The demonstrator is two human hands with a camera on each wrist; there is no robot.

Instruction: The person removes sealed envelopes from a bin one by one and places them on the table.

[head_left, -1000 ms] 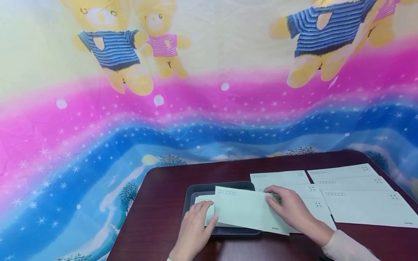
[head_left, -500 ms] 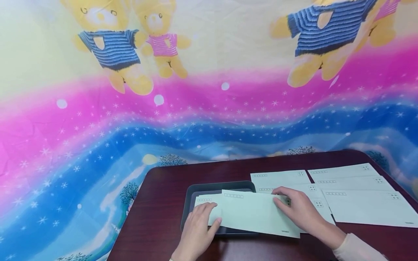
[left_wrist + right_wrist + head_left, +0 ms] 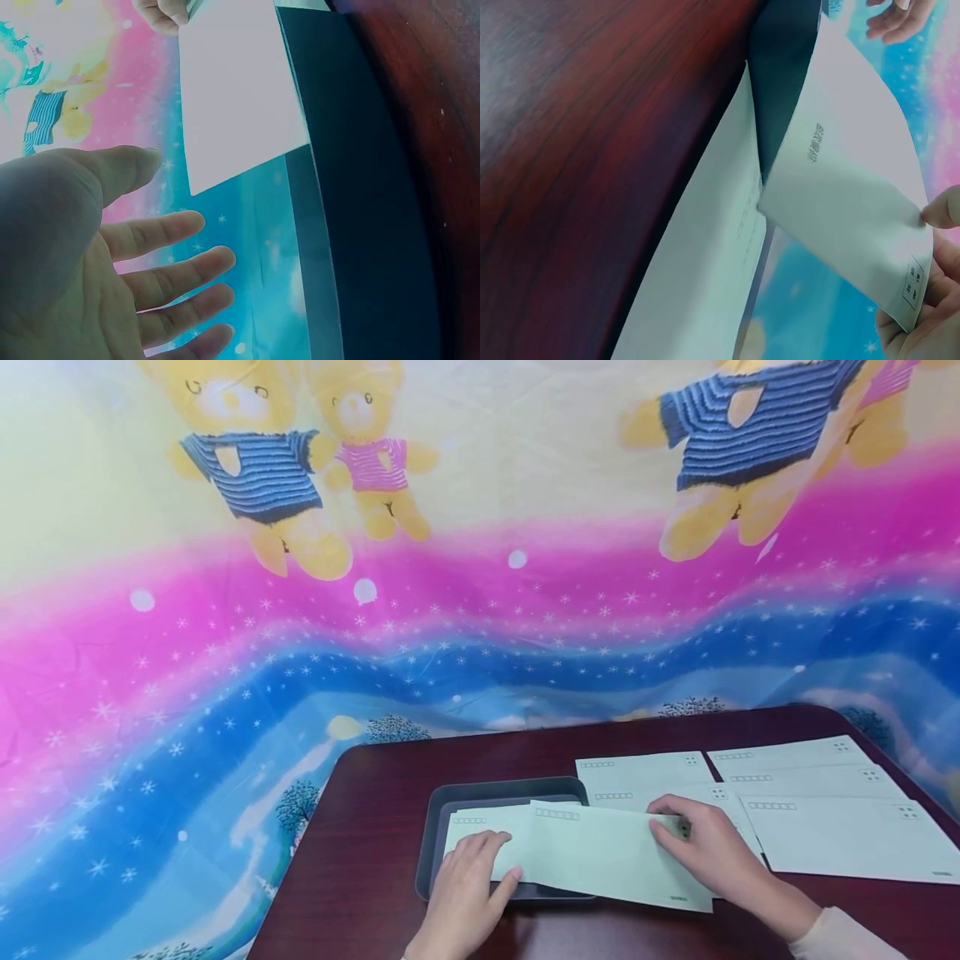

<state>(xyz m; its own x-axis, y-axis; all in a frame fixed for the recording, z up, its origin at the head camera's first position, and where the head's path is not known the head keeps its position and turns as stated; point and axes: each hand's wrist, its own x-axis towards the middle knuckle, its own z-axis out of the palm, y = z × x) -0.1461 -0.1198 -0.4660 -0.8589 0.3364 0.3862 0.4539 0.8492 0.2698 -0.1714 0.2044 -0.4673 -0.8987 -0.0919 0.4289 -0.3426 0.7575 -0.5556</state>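
My right hand (image 3: pixel 708 852) pinches a pale green envelope (image 3: pixel 600 852) by its upper right edge. Thumb and curled fingers grip the corner with the printed stamp box in the right wrist view, and the envelope (image 3: pixel 855 187) slants above the tray's right side. Beneath its left part, another envelope (image 3: pixel 517 835) lies in the dark grey tray (image 3: pixel 437 827). My left hand (image 3: pixel 467 881) hovers over the tray's left front. Its fingers are spread and hold nothing in the left wrist view, apart from the raised envelope (image 3: pixel 236 90).
Right of the tray, overlapping envelopes lie in two columns, a nearer one (image 3: pixel 641 772) partly behind my right hand and another (image 3: pixel 840 839) farther right. The dark red wooden table (image 3: pixel 337 860) ends at a patterned cloth backdrop (image 3: pixel 480 618).
My right hand has drawn the envelope to the right and slightly down, uncovering more of the envelope in the tray. My left hand has shifted slightly right.
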